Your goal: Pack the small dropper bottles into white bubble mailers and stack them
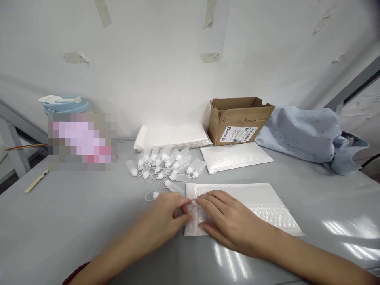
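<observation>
A white bubble mailer (264,198) lies flat on the grey table in front of me, its flap end to the left. My left hand (169,215) is closed at that flap end, thumb and fingers pinching the edge. Across the mailer's left part rests my right hand (228,219), its bent fingers gripping near the flap fold. What lies under the right palm is hidden. Just beyond my left hand is a small clear dropper bottle (174,187) with a white cap. The white tip of another bottle (155,195) shows beside my left hand, the rest of it covered.
Several dropper bottles (162,161) lie in a loose pile. Behind them is a stack of white mailers (175,136). A single padded mailer (237,156) lies before an open cardboard box (240,120). Blue cloth (299,132) sits right; a blue container (67,105) stands left.
</observation>
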Tool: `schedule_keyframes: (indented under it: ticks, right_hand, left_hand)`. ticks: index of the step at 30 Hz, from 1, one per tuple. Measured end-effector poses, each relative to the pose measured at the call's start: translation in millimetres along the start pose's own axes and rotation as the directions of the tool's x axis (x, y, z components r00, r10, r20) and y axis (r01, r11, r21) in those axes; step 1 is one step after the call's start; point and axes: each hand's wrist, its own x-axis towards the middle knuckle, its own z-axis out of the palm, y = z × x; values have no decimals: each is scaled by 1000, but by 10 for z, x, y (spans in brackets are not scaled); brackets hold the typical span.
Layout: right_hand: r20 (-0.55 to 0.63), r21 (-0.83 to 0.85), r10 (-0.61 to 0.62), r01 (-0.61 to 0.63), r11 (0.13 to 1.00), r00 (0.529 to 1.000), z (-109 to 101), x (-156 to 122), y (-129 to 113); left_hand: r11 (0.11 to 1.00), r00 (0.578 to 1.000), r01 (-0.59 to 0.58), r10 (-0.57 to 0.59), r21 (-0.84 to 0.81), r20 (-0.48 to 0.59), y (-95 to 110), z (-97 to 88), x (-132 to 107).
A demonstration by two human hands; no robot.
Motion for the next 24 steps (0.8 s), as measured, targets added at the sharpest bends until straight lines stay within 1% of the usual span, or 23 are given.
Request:
schedule_keyframes:
  ticks: [2, 3, 5, 6, 7, 9, 10, 11, 12, 13, 14, 15, 16, 17, 18, 20, 22, 24]
  right_hand:
    - [12, -61, -17, 17, 998, 1000, 7, 0, -38]
    - [19, -91, -25, 27, 995, 1000, 6, -3, -56]
    - [29, -138, -42, 46, 989, 999, 0, -14, -85]
    - [30, -155, -50, 54, 986, 998, -1, -22, -96]
    - [26, -173, -59, 62, 983, 998, 1, -29, -103]
    - [3, -222, -82, 81, 972, 997, 17, -42, -117]
    - [-18, -258, -104, 96, 961, 994, 31, -45, -125]
    - [-44, -300, -128, 109, 948, 991, 48, -47, -136]
    - [-66, -337, -155, 125, 933, 986, 66, -49, -149]
    - [-88, -361, -186, 143, 922, 979, 84, -51, -164]
    - [-101, -372, -209, 158, 915, 973, 101, -54, -179]
    - [-111, -372, -222, 167, 913, 969, 117, -59, -192]
    - [-118, -366, -228, 171, 915, 966, 131, -66, -204]
    - [-125, -358, -230, 172, 918, 965, 143, -74, -211]
    - [-132, -355, -232, 173, 919, 964, 154, -83, -215]
    - [-150, -367, -246, 177, 913, 958, 170, -96, -214]
    - [-169, -384, -276, 195, 902, 946, 174, -97, -207]
    - [-182, -400, -292, 200, 894, 939, 156, -81, -198]
  left_hand:
    - [987, 996, -55, 65, 148, -62, -11, 75, 6]
    - [977, 994, -66, 81, 203, -68, -16, 116, 6]
    - [945, 993, -86, 106, 315, -45, -26, 206, -2]
    - [914, 991, -111, 131, 390, -25, -31, 255, -11]
    - [866, 986, -145, 169, 478, -8, -35, 305, -23]
    - [722, 958, -210, 285, 660, -8, -42, 404, -54]
    - [640, 929, -228, 369, 734, -33, -45, 449, -68]
    - [565, 884, -236, 463, 790, -67, -50, 490, -79]
    - [506, 824, -232, 556, 831, -108, -56, 527, -84]
    - [462, 753, -228, 641, 857, -146, -64, 558, -83]
    - [433, 683, -227, 710, 872, -174, -74, 585, -76]
    - [417, 624, -227, 756, 880, -197, -86, 605, -65]
    - [410, 587, -225, 781, 884, -213, -96, 618, -53]
    - [403, 567, -227, 794, 886, -216, -105, 621, -44]
    - [393, 566, -234, 799, 889, -204, -111, 613, -41]
    - [370, 597, -269, 788, 889, -147, -106, 558, -60]
    - [370, 643, -335, 762, 867, -77, -83, 456, -105]
    - [415, 694, -400, 720, 817, -25, -57, 337, -149]
